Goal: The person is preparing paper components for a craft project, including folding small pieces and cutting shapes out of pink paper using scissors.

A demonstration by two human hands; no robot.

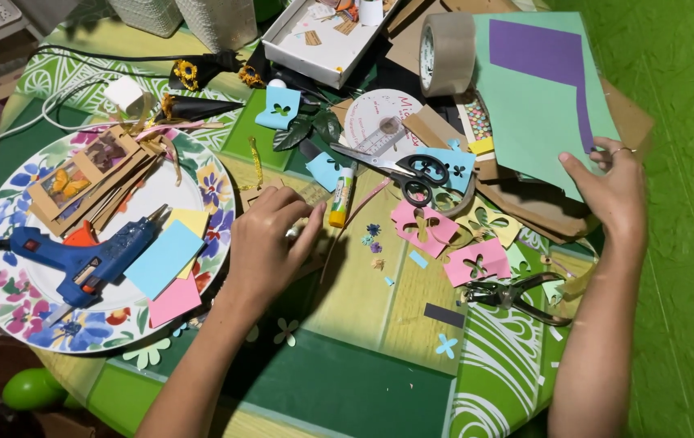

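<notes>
the right hand (619, 191) pinches a stack of mint-green and brown card sheets (537, 113) by its edge, steadying it above the cluttered bench (347, 381), while the left hand (270, 243) rests curled, its grip hidden.

The mint-green paper sheet (537, 105) looks matt and smooth, with brown cardboard (541, 207) dull beneath it. The glue gun (79, 251) is blue plastic with a slight sheen. The floral plate (6, 284) is glossy. The scissors (400, 166) show bright metal blades and black plastic handles. The tape roll (447, 53) is shiny brown.
</notes>
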